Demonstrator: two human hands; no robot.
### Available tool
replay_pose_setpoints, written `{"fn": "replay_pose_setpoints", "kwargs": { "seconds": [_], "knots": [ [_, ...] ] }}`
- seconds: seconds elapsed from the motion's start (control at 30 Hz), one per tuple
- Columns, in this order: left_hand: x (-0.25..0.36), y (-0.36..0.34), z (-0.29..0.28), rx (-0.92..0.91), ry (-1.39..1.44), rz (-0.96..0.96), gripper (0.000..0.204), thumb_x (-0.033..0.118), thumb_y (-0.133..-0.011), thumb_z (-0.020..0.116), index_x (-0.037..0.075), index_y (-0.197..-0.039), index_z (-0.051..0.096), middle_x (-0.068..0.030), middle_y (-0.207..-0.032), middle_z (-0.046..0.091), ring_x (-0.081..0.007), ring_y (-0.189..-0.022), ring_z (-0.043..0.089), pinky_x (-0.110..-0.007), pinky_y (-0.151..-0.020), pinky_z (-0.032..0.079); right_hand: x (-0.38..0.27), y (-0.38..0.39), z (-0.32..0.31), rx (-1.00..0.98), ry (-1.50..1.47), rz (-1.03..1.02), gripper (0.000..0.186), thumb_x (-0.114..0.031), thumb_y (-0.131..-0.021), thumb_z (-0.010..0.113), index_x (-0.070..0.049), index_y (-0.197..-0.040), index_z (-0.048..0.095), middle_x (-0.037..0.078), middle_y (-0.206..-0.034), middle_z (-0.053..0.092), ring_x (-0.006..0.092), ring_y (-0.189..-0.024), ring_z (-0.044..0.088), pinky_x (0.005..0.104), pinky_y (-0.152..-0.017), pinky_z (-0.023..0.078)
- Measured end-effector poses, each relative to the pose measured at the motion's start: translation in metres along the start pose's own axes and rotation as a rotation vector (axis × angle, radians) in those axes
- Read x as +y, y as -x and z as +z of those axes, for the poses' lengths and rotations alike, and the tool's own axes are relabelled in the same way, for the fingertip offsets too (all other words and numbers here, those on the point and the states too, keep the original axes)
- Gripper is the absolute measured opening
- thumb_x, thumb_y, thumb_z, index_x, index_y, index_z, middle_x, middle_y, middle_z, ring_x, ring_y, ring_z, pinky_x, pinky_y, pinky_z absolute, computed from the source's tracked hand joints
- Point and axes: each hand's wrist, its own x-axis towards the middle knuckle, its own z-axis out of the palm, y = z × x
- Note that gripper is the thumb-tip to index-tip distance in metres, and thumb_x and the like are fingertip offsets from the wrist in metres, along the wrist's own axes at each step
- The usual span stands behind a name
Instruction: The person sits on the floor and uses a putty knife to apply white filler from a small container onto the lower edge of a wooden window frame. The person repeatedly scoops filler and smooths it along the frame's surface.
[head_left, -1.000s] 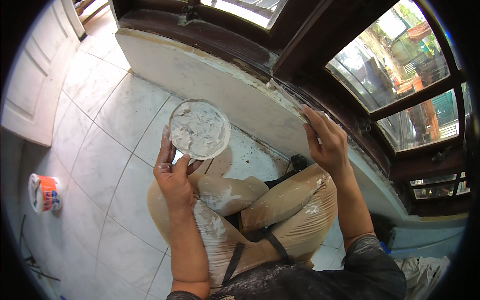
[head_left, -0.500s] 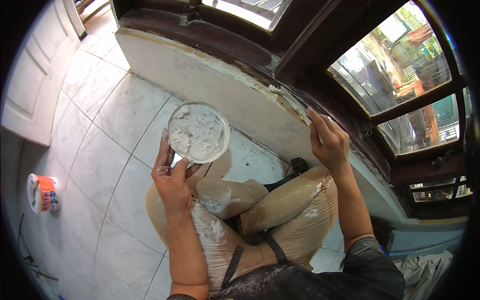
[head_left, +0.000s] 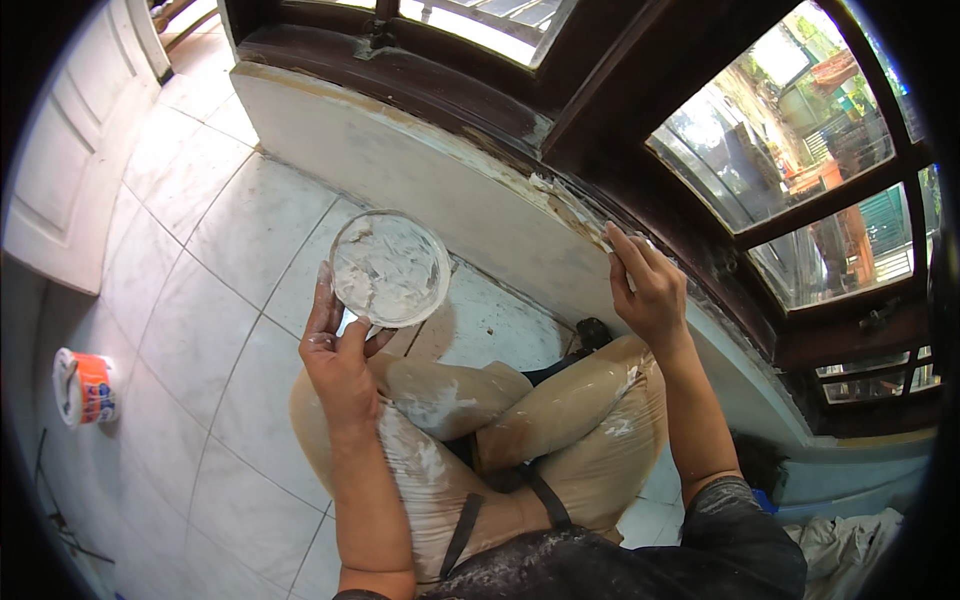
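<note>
Nearest, crossed legs in tan trousers are seen, marked with white smears, and a crumpled pale cloth is found at the near right. Over the left knee, a round container is held by the left hand, its thumb at the near rim and its fingers spread beneath and along the left side. White paste is held in the container, roughly spread and ridged. On the tiled floor at the left, well apart from both hands, a white bucket with an orange label is placed.

Farther right, a thin tool is pinched between the thumb and fingers of the right hand; its full shape cannot be told. Its far end is set by a lump of white matter on the ledge of the low wall, just below the dark window frame. At the far left, a white door is seen.

The step in hand is judged to be the working of paste along the ledge. For the next move, a low, even tool angle and light pressure seem called for, with the container held level
</note>
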Motion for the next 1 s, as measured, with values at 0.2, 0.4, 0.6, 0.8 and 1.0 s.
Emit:
{"fn": "replay_pose_setpoints", "kwargs": {
  "seconds": [0.2,0.4,0.6,0.8,1.0],
  "knots": [
    [-0.001,0.002,0.004,-0.037,0.03,-0.013,0.073,-0.01,-0.1,0.056,-0.004,-0.172,0.046,-0.0242,-0.155,0.069,-0.0278,-0.121,0.081,-0.04,-0.088,0.076,-0.002,-0.008,-0.018,0.038,-0.05,0.025,0.05,0.003,-0.094,0.078,-0.008,-0.143,0.078,0.008,-0.104,0.081,0.0263,-0.074,0.075,0.0383,-0.068,0.06],
    [-0.006,0.007,0.008,-0.113,0.21,-0.09,0.074,-0.013,-0.1,0.057,-0.005,-0.172,0.043,-0.0274,-0.157,0.066,-0.0293,-0.115,0.083,-0.036,-0.086,0.077,-0.048,-0.006,-0.031,-0.013,-0.461,0.221,0.047,0.009,-0.093,0.075,-0.003,-0.138,0.08,0.016,-0.116,0.084,0.0273,-0.077,0.076,0.0375,-0.071,0.061],
    [-0.006,0.005,0.002,-0.126,0.338,-0.117,0.073,-0.009,-0.1,0.059,-0.01,-0.171,0.04,-0.0277,-0.153,0.069,-0.0314,-0.114,0.084,-0.04,-0.084,0.077,-0.093,0.015,-0.025,-0.191,-0.268,-0.215,0.06,0.008,-0.083,0.077,-0.013,-0.139,0.082,0.007,-0.112,0.075,0.0212,-0.081,0.068,0.0366,-0.07,0.056],
    [-0.012,0.003,-0.004,-0.047,0.266,-0.105,0.073,-0.01,-0.099,0.059,-0.01,-0.17,0.043,-0.0272,-0.151,0.07,-0.0314,-0.112,0.084,-0.043,-0.085,0.077,-0.076,0.021,-0.048,-0.384,-0.23,-0.309,0.059,0.004,-0.082,0.078,-0.017,-0.138,0.083,0.003,-0.113,0.074,0.0191,-0.083,0.068,0.0383,-0.072,0.055],
    [-0.009,-0.002,-0.002,0.011,0.224,-0.041,0.073,-0.012,-0.097,0.058,-0.008,-0.17,0.046,-0.0269,-0.15,0.071,-0.0302,-0.113,0.084,-0.042,-0.085,0.077,-0.067,0.027,-0.061,-0.246,-0.545,0.215,0.046,0.006,-0.09,0.083,-0.003,-0.135,0.08,0.012,-0.104,0.082,0.0271,-0.083,0.078,0.0367,-0.08,0.063]
  ]
}}
